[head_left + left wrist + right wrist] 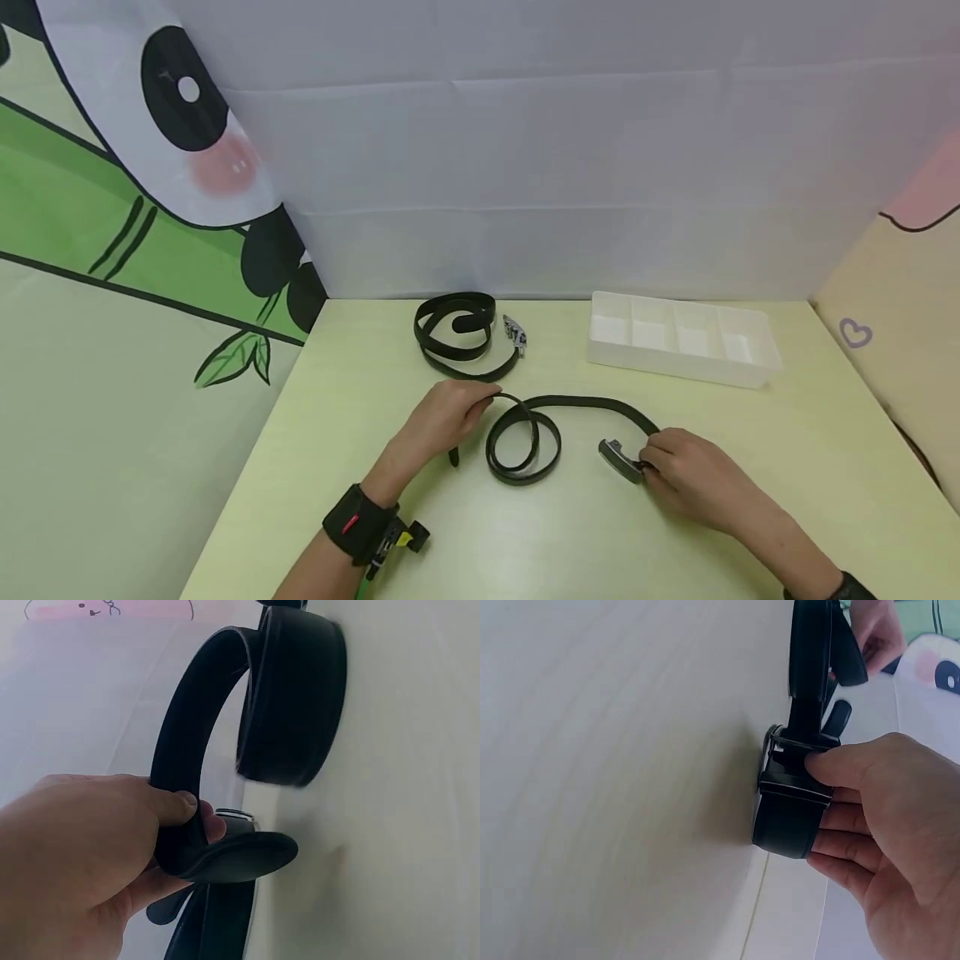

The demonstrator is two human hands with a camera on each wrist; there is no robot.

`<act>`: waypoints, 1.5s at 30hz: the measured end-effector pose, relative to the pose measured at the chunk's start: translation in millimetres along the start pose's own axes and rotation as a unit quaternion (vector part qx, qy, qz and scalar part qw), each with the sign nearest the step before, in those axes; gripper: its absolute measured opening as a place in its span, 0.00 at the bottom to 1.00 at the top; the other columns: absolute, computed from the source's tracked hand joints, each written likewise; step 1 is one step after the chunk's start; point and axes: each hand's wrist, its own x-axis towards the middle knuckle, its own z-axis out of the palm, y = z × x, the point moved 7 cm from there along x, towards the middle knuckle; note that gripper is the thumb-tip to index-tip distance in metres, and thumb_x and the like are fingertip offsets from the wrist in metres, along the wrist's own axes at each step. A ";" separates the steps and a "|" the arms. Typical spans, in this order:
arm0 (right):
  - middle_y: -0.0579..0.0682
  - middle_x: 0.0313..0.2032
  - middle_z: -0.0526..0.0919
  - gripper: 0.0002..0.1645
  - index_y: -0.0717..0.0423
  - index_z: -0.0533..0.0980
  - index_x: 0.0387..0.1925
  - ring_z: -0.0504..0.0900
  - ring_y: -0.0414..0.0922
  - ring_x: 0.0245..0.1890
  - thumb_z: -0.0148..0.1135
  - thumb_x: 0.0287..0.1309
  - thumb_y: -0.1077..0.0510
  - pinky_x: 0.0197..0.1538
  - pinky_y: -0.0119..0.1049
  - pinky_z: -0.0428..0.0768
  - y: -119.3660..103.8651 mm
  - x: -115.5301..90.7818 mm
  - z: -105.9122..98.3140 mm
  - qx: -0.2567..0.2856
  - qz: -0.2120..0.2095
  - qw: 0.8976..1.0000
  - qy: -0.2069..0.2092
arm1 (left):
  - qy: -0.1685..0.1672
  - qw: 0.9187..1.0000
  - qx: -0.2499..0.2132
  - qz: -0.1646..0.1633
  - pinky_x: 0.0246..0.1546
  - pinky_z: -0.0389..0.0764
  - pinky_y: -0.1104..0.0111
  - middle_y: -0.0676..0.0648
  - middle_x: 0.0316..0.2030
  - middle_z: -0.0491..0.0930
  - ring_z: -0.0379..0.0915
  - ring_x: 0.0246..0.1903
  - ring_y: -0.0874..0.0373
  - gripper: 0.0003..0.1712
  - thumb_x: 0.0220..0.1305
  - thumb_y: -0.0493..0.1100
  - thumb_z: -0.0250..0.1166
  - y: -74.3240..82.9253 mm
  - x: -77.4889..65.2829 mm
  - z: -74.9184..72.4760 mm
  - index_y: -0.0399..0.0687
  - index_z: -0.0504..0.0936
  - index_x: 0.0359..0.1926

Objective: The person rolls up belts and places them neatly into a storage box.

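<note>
A black belt (592, 402) runs between my two hands, looped into a small coil in the middle. My left hand (446, 414) pinches the strap between thumb and fingers near its rounded tip (247, 856), which juts out past the fingers. On the right, my right hand (693, 473) grips the belt at its buckle end, the dark metal buckle (621, 461) sticking out to the left of the fingers. In the right wrist view the thumb presses on the buckle clamp (795, 769), with the other fingers behind it.
A second black belt (450, 371) lies coiled at the back of the pale table (480, 542), its silver buckle (515, 335) on the right side. A white divided tray (675, 367) stands at the back right. Behind the table hangs a printed cloth (562, 167).
</note>
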 end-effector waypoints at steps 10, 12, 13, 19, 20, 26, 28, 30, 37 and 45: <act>0.35 0.31 0.84 0.18 0.48 0.87 0.31 0.82 0.39 0.31 0.87 0.40 0.67 0.33 0.36 0.84 38.8 -33.3 -16.0 -0.035 0.089 0.995 -0.001 | 0.041 0.997 -0.037 -0.048 0.51 0.95 0.59 0.44 0.52 0.96 0.96 0.51 0.51 0.15 0.76 0.32 0.73 -21.6 -14.4 -31.8 0.42 0.93 0.60; 0.35 0.30 0.83 0.18 0.48 0.86 0.30 0.81 0.39 0.30 0.87 0.40 0.67 0.31 0.36 0.82 42.9 -36.4 -18.2 -0.039 0.095 0.995 -0.004 | 0.055 0.997 -0.038 -0.048 0.50 0.95 0.59 0.44 0.51 0.96 0.96 0.50 0.51 0.16 0.75 0.31 0.73 -26.5 -20.6 -38.8 0.42 0.93 0.60; 0.36 0.30 0.82 0.17 0.48 0.86 0.30 0.80 0.38 0.30 0.86 0.41 0.67 0.31 0.36 0.82 44.5 -37.5 -19.5 -0.041 0.098 0.994 -0.006 | 0.063 0.996 -0.038 -0.047 0.49 0.95 0.59 0.44 0.51 0.96 0.96 0.49 0.51 0.16 0.74 0.31 0.74 -28.3 -23.7 -42.6 0.42 0.93 0.59; 0.38 0.30 0.84 0.15 0.51 0.87 0.31 0.81 0.39 0.30 0.85 0.42 0.67 0.30 0.37 0.82 51.5 -40.6 -24.3 -0.046 0.111 0.993 -0.013 | 0.139 0.990 -0.012 -0.035 0.46 0.93 0.62 0.44 0.50 0.95 0.93 0.48 0.49 0.16 0.68 0.27 0.78 -30.0 -32.9 -67.7 0.42 0.95 0.54; 0.39 0.30 0.84 0.15 0.51 0.87 0.31 0.81 0.39 0.30 0.85 0.42 0.67 0.30 0.37 0.81 52.3 -40.8 -24.3 -0.045 0.112 0.993 -0.013 | 0.153 0.988 -0.002 -0.032 0.44 0.91 0.63 0.44 0.49 0.95 0.90 0.46 0.49 0.16 0.66 0.27 0.78 -28.2 -33.5 -71.3 0.43 0.96 0.52; 0.37 0.29 0.83 0.17 0.49 0.86 0.30 0.80 0.39 0.29 0.87 0.41 0.67 0.30 0.37 0.80 54.3 -41.5 -21.3 -0.044 0.114 0.992 -0.009 | 0.201 0.979 0.018 -0.008 0.28 0.74 0.73 0.45 0.47 0.92 0.74 0.28 0.59 0.17 0.63 0.25 0.78 -6.1 -35.6 -79.0 0.45 0.98 0.49; 0.37 0.29 0.83 0.17 0.49 0.86 0.29 0.80 0.40 0.29 0.88 0.40 0.67 0.30 0.38 0.81 53.8 -40.5 -19.8 -0.043 0.113 0.993 -0.006 | 0.205 0.979 -0.006 0.003 0.27 0.73 0.76 0.44 0.49 0.93 0.78 0.27 0.59 0.17 0.64 0.24 0.77 4.1 -36.3 -76.1 0.44 0.97 0.50; 0.38 0.29 0.84 0.17 0.50 0.86 0.30 0.81 0.40 0.29 0.88 0.40 0.66 0.30 0.38 0.82 51.6 -38.4 -18.4 -0.041 0.107 0.993 -0.001 | 0.205 0.978 -0.035 0.017 0.30 0.78 0.77 0.43 0.51 0.94 0.86 0.32 0.56 0.18 0.65 0.23 0.75 14.6 -36.0 -71.4 0.43 0.97 0.51; 0.40 0.31 0.86 0.16 0.53 0.88 0.34 0.85 0.41 0.32 0.87 0.43 0.67 0.35 0.40 0.87 40.0 -29.6 -16.8 -0.029 0.074 0.997 -0.013 | 0.173 0.973 -0.134 0.067 0.55 0.90 0.69 0.44 0.57 0.92 0.92 0.55 0.51 0.21 0.65 0.25 0.68 57.4 -21.8 -53.3 0.42 0.94 0.55; 0.51 0.49 0.90 0.24 0.56 0.88 0.53 0.91 0.50 0.47 0.84 0.52 0.65 0.45 0.49 0.91 29.3 -2.5 -33.5 0.009 0.097 0.995 -0.019 | 0.114 0.971 -0.088 0.189 0.64 0.88 0.71 0.46 0.56 0.92 0.91 0.57 0.57 0.10 0.71 0.32 0.75 126.7 -3.1 -25.4 0.43 0.94 0.51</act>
